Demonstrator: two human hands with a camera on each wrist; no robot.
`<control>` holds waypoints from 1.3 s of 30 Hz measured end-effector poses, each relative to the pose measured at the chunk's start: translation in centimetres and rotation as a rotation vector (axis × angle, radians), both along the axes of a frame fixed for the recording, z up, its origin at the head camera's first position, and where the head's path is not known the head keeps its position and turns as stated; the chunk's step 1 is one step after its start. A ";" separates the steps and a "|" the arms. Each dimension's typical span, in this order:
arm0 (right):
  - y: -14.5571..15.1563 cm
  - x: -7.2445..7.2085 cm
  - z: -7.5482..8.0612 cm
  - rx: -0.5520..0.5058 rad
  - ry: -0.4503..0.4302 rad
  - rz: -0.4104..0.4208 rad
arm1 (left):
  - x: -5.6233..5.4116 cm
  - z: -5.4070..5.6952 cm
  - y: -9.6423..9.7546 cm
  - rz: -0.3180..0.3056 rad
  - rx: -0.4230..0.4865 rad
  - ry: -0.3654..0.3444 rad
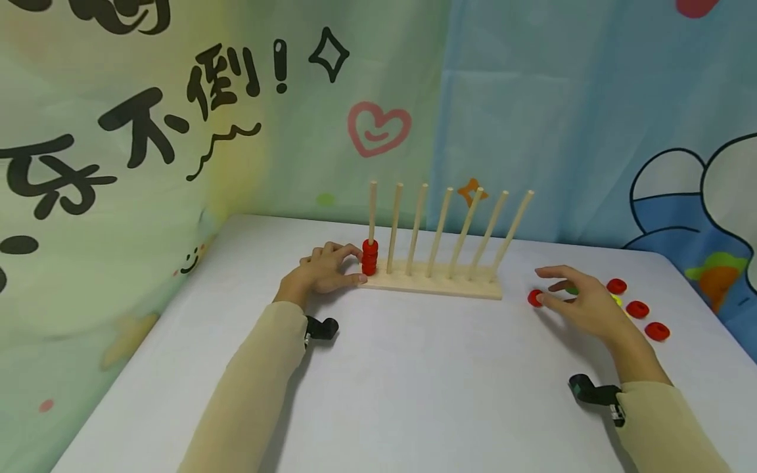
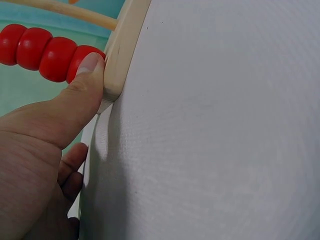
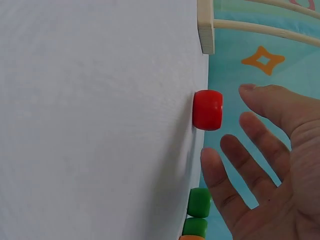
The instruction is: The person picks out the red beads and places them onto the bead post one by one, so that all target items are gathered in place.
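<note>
A wooden peg stand (image 1: 432, 286) with several upright pegs stands on the white table. Several red beads (image 1: 369, 257) are stacked on its leftmost peg. My left hand (image 1: 322, 270) holds the stand's left end. In the left wrist view, the left thumb (image 2: 85, 82) lies against the lowest red bead and the base; the index fingertip is hidden there. Right of the stand, a single red bead (image 3: 207, 110) lies on the table. Beside it is my right hand (image 1: 582, 303), fingers spread and slightly bent; the right wrist view shows a gap between thumb and bead.
More red beads (image 1: 637, 309) lie to the right of and behind my right hand. A yellow bead (image 1: 617, 300) is partly covered by that hand. Green beads (image 3: 199, 202) and an orange bead (image 3: 192, 238) show in the right wrist view. A printed cloth (image 1: 503, 118) hangs behind the table.
</note>
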State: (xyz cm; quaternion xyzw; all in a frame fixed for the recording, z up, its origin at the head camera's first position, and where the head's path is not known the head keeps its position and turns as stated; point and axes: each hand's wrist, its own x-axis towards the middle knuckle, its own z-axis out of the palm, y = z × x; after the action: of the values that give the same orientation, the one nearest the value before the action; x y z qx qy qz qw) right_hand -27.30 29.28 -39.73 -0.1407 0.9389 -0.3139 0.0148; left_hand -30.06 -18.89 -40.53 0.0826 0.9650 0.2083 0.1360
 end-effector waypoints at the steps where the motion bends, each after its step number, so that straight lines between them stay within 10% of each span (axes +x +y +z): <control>1: 0.2 0.1 -0.1 0.008 -0.012 -0.006 | 0.0 -0.1 0.1 -0.006 0.000 0.001; 39: 0.7 0.5 0.2 0.020 -0.012 0.072 | 0.0 0.5 0.3 0.009 -0.006 -0.015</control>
State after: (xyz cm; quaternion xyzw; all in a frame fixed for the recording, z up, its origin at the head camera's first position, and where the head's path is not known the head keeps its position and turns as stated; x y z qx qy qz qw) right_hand -26.75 29.96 -39.57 -0.1723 0.9361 -0.3047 0.0331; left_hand -30.11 -18.61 -40.07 0.0763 0.9650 0.2066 0.1426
